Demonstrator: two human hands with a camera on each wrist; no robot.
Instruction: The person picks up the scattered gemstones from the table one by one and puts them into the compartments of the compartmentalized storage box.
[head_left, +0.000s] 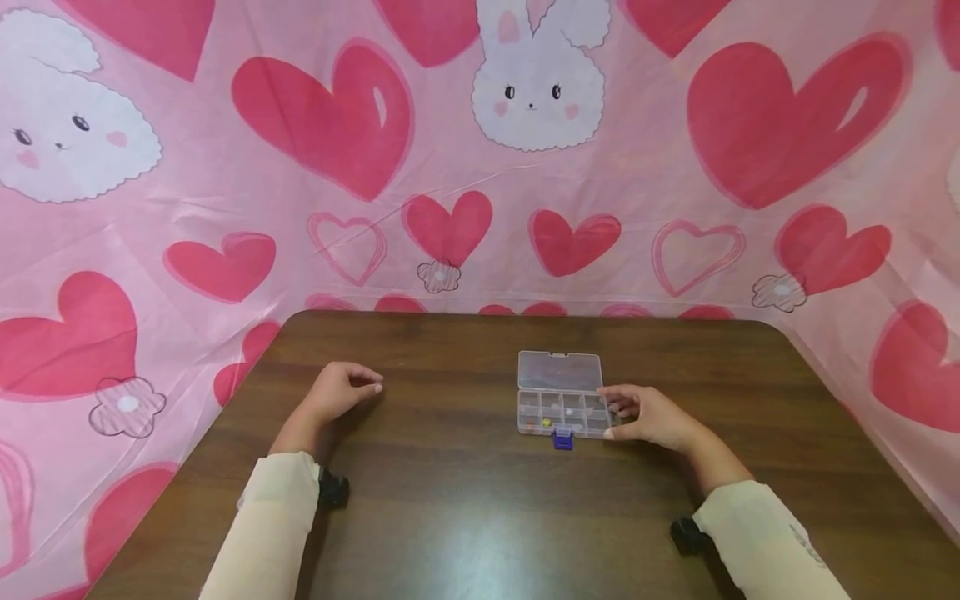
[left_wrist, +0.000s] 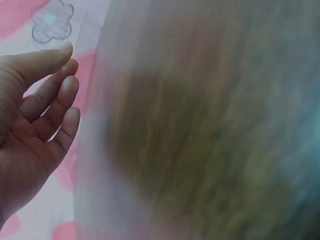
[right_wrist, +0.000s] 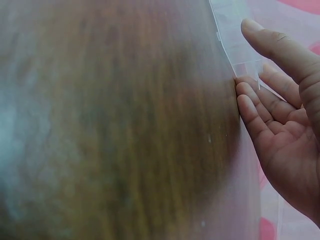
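Note:
A clear plastic compartment box (head_left: 531,414) lies on the table with its transparent lid (head_left: 559,372) opened toward the back. A blue latch (head_left: 563,440) hangs at its front. Inside sit a small yellow piece (head_left: 547,422) and a few tiny pale or orange bits, too small to identify. My right hand (head_left: 656,419) holds the box's right end, thumb at the front corner and fingers toward the back. In the right wrist view, the fingers (right_wrist: 248,102) meet the box's edge. My left hand (head_left: 341,392) rests over the table's left side, fingers loosely bent around nothing.
The brown wooden table (head_left: 450,500) has rounded far corners. A pink cloth (head_left: 637,179) printed with hearts and rabbits hangs behind it and along both sides. Dark wrist devices (head_left: 332,489) sit at both sleeve cuffs.

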